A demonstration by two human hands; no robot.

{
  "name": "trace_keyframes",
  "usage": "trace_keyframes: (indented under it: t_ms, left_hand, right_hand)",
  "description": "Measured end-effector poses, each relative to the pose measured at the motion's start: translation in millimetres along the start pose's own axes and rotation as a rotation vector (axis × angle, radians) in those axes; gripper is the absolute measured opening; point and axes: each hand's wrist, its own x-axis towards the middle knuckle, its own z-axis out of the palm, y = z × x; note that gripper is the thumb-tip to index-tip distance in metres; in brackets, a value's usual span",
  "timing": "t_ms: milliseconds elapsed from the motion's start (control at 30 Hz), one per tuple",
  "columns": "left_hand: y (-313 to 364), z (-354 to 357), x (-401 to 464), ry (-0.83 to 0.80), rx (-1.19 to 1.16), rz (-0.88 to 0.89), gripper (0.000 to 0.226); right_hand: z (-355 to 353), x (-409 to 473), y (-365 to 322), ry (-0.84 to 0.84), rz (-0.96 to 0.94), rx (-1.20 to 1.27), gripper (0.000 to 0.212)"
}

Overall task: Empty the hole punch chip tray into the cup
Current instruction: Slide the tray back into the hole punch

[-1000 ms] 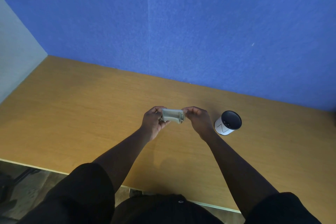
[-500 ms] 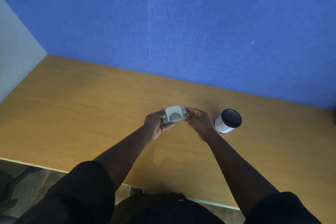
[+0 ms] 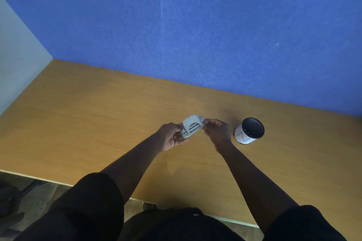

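Observation:
A small pale grey hole punch (image 3: 192, 127) is held above the wooden table (image 3: 98, 115) between both hands. Its handle side and metal rods face me, and its left end tilts down. My left hand (image 3: 170, 139) grips the punch's left end from below. My right hand (image 3: 216, 132) pinches its right end with the fingertips. A white cup (image 3: 249, 130) with a dark inside stands upright on the table, a short way right of my right hand. Small specks show inside the cup. The chip tray itself is not visible.
A blue wall (image 3: 195, 35) rises along the table's far edge, and a pale wall stands at the left. The table's near edge (image 3: 39, 180) runs just in front of my body, with floor below it.
The punch has been turned in my hands: first its flat long side showed, now its handle and rods face me with the left end tipped down. Both hands stayed in place.

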Motion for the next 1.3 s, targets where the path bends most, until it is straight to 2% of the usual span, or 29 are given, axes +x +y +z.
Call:
trace_keyframes:
  t_ms: [167, 233, 300, 367, 433, 500, 567, 633, 700, 800, 1133, 1300]
  left_hand:
    - [-6, 8, 12, 0.068, 0.029, 0.015, 0.025]
    - [-10, 14, 18, 0.095, -0.007, 0.01, 0.027]
    - [-15, 19, 24, 0.103, -0.024, -0.005, 0.031]
    - [-20, 22, 32, 0.11, -0.005, -0.025, 0.036]
    - [-23, 23, 37, 0.118, 0.042, -0.034, 0.037]
    - [-27, 23, 42, 0.127, 0.154, -0.026, 0.033]
    - [-31, 22, 47, 0.167, 0.401, 0.016, 0.025]
    - [-35, 21, 52, 0.227, 0.673, 0.093, 0.02]
    - [-39, 20, 58, 0.243, 0.848, 0.158, 0.022]
    - [-46, 18, 66, 0.225, 1.028, 0.225, 0.027]
    - [-57, 24, 72, 0.267, 1.215, 0.307, 0.03]
    - [-53, 23, 72, 0.214, 1.291, 0.32, 0.028]
  right_hand:
    - [11, 10, 3, 0.068, 0.106, 0.066, 0.009]
    - [16, 13, 4, 0.025, 0.159, 0.024, 0.021]
    - [21, 13, 9, -0.046, 0.189, -0.054, 0.039]
    - [23, 14, 14, -0.093, 0.137, -0.233, 0.052]
    - [22, 16, 19, -0.116, 0.071, -0.385, 0.049]
    - [20, 18, 23, -0.123, 0.065, -0.47, 0.043]
    - [18, 22, 29, -0.127, 0.091, -0.494, 0.039]
    - [15, 24, 37, -0.107, 0.087, -0.49, 0.044]
    - [15, 24, 43, -0.105, 0.086, -0.506, 0.049]
    - [16, 27, 50, -0.121, 0.065, -0.559, 0.046]
    - [13, 29, 52, -0.143, 0.036, -0.591, 0.048]
    - [10, 28, 49, -0.169, 0.015, -0.642, 0.042]
